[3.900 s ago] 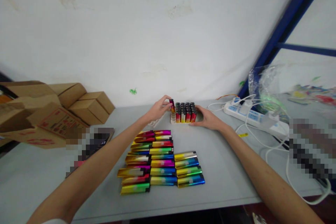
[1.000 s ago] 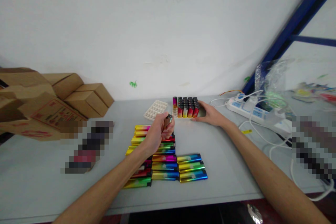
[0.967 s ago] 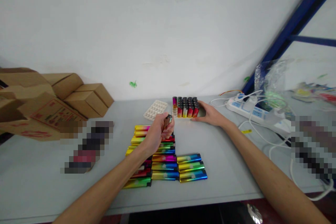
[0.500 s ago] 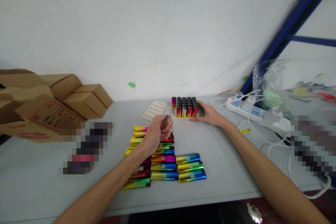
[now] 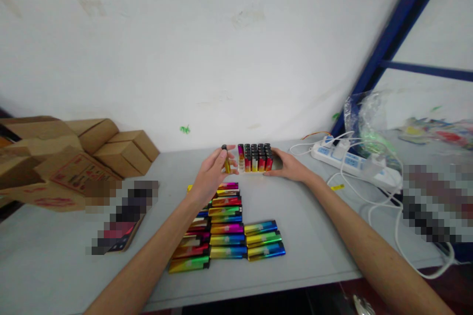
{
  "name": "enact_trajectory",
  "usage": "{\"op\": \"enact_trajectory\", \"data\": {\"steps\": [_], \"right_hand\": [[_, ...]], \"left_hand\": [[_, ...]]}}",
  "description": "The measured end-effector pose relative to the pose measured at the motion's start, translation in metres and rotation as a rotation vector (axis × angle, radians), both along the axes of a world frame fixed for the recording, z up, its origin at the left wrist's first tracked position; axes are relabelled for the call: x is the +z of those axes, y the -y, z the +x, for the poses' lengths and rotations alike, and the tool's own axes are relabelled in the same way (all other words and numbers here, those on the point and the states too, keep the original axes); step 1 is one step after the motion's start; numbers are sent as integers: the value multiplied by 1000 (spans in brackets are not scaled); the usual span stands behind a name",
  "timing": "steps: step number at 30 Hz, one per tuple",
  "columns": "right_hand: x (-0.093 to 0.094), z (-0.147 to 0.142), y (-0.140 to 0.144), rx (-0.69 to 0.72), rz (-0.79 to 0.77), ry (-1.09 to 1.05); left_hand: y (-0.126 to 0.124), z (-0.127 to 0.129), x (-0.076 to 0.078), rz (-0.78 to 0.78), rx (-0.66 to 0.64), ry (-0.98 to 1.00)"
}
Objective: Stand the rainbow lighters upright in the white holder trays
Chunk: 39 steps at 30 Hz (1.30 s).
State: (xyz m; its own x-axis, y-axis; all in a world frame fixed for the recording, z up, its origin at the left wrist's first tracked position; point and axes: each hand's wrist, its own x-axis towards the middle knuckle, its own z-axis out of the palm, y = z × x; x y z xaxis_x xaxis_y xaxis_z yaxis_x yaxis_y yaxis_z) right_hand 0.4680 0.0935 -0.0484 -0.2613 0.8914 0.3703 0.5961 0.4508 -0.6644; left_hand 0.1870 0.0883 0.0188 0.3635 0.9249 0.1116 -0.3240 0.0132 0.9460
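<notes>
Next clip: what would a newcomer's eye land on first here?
Probably the shiny, multicoloured lighters lying in columns near the front of the grey table. Behind them, a block of upright lighters stands in a pale tray, with the right hand at its right end. Just left of it, the left hand holds a single lighter.

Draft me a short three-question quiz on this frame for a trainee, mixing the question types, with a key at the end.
1. Which hand grips a single lighter?
2. True or false: the power strip lies to the right of the white tray with the standing lighters.
3. How many lighters lie in the shortest column on the table?
a) one
b) three
c) six

Key:
1. The left hand.
2. True.
3. b) three.
</notes>
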Motion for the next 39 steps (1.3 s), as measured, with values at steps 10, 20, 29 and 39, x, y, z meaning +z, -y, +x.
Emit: {"op": "enact_trajectory", "data": {"steps": [10, 20, 29, 39], "right_hand": [[-4, 2, -2, 22, 16, -23], [-3, 2, -1, 8, -6, -11], [-2, 1, -1, 14, 11, -19], [-1, 1, -1, 11, 7, 4]], "left_hand": [[-53, 12, -17, 226, 185, -330], [-70, 16, -35, 482, 283, -600], [-79, 12, -17, 613, 148, -767], [-83, 19, -13, 644, 24, -803]]}}
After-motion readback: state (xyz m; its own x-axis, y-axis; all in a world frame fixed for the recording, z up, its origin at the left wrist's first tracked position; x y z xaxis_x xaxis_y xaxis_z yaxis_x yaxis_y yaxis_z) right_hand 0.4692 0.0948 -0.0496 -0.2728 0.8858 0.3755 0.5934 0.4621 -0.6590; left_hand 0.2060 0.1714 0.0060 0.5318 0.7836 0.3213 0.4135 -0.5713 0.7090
